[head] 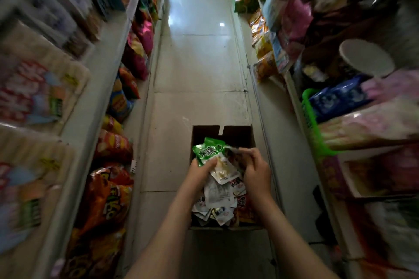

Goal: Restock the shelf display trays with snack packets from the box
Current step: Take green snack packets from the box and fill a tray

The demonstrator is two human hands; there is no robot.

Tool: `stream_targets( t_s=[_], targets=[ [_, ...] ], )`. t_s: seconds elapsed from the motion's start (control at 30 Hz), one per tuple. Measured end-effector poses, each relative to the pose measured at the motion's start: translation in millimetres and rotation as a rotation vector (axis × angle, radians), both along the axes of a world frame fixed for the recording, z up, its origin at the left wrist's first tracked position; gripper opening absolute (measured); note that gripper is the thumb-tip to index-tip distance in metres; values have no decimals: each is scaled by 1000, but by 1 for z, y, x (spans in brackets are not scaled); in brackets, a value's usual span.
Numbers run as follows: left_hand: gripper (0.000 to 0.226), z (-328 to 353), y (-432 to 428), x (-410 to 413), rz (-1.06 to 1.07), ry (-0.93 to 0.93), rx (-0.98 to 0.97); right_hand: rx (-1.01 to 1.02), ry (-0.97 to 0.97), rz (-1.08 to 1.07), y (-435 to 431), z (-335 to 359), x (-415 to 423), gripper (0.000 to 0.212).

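Note:
An open cardboard box (pixel 246 135) stands on the aisle floor below me, full of small white, red and green snack packets (pixel 218 196). My left hand (pixel 200 171) grips a bunch of packets with a green packet (pixel 209 149) on top, held just above the box. My right hand (pixel 257 169) reaches in from the right and pinches the far edge of a packet in the same bunch. Both forearms stretch down over the box. What lies deeper in the box is hidden under the packets.
Shelves of snack bags line the aisle on both sides: chip bags (pixel 113 145) low on the left, a green plastic basket (pixel 314 124) with blue packs on the right. Pale tiled floor (pixel 199 63) runs ahead beyond the box.

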State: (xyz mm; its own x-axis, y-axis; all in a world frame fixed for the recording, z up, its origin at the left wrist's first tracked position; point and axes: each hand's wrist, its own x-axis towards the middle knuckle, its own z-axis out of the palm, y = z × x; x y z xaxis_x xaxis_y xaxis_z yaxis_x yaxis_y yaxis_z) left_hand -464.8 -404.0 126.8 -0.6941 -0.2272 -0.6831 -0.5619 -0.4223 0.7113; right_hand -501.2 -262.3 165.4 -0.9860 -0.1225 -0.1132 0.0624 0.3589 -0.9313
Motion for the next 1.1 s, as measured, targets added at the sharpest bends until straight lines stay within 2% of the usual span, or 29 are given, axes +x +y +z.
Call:
stream_targets(
  t_s=[0.1,0.2,0.3,0.47,0.53,0.6,0.67,0.7,0.8,0.87,1.0,1.1],
  targets=[
    [45,85,7,6,22,10,173,14,-22,156,20,66,24,28],
    [45,138,18,8,-21,21,276,18,63,222,30,110,45,34],
    [38,212,35,15,-82,56,298,8,26,227,46,183,55,36],
    [40,291,56,21,-218,130,261,35,85,302,67,261,60,39],
    [37,317,66,23,-285,144,222,-2,-26,281,80,290,64,34],
    [36,326,69,21,-345,133,175,-22,-100,211,89,310,61,26],
    [43,334,73,17,-446,106,148,73,-40,79,103,322,50,24],
    [46,338,78,16,-519,106,132,165,-22,42,112,325,44,32],
    [47,337,96,14,-664,116,131,340,-132,73,137,325,37,80],
    [47,326,110,11,-698,111,143,371,-195,81,155,311,34,92],
    [45,301,139,5,-753,88,187,532,-289,-13,187,282,28,90],
    [29,278,164,5,-747,46,185,470,-374,-121,210,253,36,90]
  ],
)
